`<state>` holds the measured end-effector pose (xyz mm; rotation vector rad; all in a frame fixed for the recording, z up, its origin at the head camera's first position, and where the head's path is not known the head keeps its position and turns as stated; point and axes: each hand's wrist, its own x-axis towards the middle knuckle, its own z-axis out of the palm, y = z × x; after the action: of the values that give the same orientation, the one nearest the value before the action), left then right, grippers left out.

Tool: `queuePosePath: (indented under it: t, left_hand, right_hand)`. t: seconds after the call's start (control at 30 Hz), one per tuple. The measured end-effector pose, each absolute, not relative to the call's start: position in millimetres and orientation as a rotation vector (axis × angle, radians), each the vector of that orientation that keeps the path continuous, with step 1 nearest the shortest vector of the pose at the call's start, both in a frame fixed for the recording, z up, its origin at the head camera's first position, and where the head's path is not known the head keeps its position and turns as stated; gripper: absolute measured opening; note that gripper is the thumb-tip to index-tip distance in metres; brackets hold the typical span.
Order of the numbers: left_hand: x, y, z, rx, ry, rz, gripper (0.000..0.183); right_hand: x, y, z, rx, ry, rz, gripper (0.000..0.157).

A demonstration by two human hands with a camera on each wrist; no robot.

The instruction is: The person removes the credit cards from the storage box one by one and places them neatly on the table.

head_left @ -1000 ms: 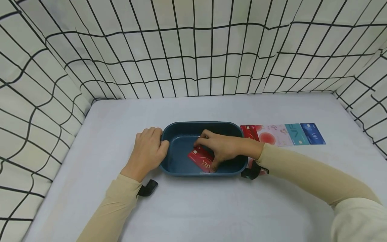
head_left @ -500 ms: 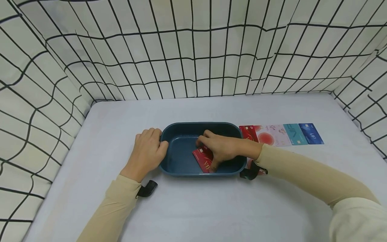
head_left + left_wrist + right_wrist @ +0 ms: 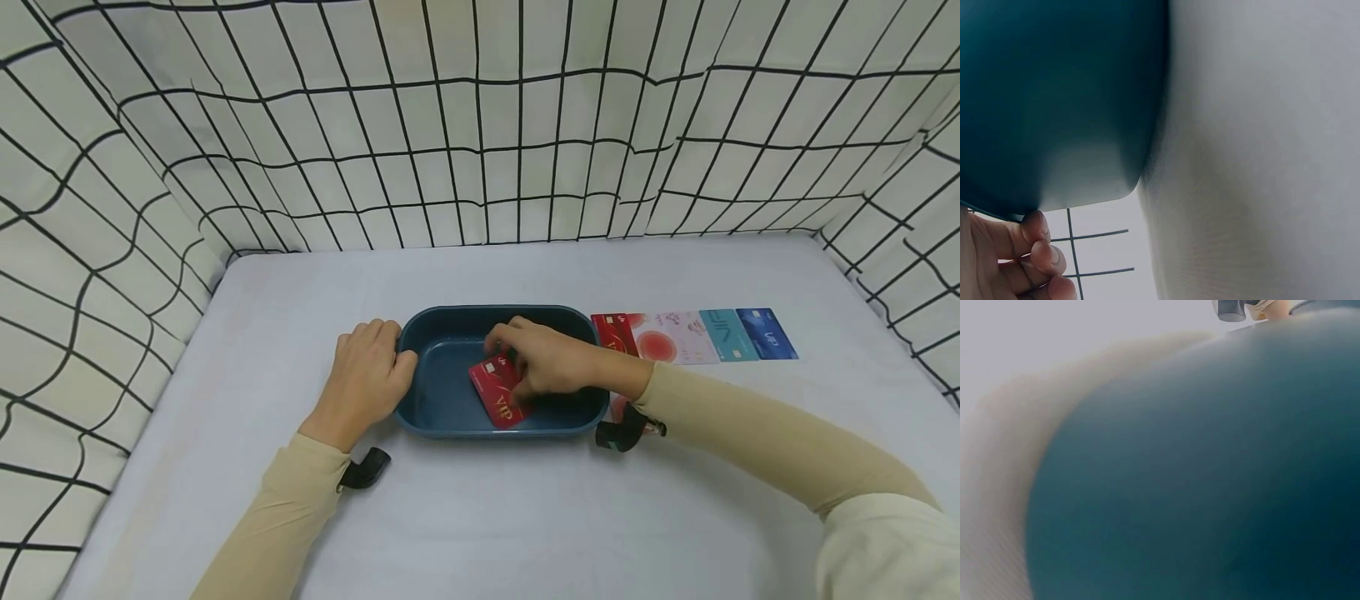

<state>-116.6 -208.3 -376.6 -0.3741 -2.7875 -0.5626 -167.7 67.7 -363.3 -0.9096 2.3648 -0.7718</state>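
Observation:
A dark blue basin (image 3: 450, 425) stands on the white table. My left hand (image 3: 365, 379) grips its left rim; in the left wrist view, curled fingers (image 3: 1038, 228) show beside the rim. My right hand (image 3: 551, 358) reaches into the basin over a red VIP card (image 3: 495, 392). Its fingers are bent near the card's upper edge, and its blurred thumb is over the card's right side. Whether it pinches the card is hidden. The right wrist view shows the basin's outer wall (image 3: 1179, 462) but not that hand's fingers.
Right of the basin lies a row of cards: a red card (image 3: 615, 332), pink ones (image 3: 678, 333), a teal card (image 3: 727, 333) and a blue card (image 3: 767, 333). Another card shows partly under the right wrist. Black grid panels (image 3: 487, 150) border the table's back and sides.
The red VIP card first slid right, then back left, and has turned more upright, with more of its face showing. My right thumb has moved up from its lower corner. The left hand stays put.

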Motion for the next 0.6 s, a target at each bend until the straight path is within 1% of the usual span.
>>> queuePosePath:
  t: [0.13, 0.23, 0.47, 0.6]
  left_hand:
    - [-116.9, -208.5, -376.8, -0.374, -2.787, -0.564, 0.017]
    - [-117.2, -208.4, -377.2, -0.369, -2.791, -0.562, 0.017]
    - [-117.1, -208.7, -377.4, -0.362, -2.796, -0.565, 0.018]
    - [-117.3, -208.7, -377.0, -0.361, -2.8, -0.565, 0.017]
  right_hand:
    - [-169.4, 67.2, -364.9, -0.876, 2.366, -0.869, 0.074]
    - [-169.8, 67.6, -364.4, -0.858, 2.354, -0.934, 0.072]
    - [-170.0, 69.6, -362.9, -0.824, 2.357, -1.052, 0.059]
    - [-170.2, 70.9, -360.6, -0.802, 2.335, -1.117, 0.047]
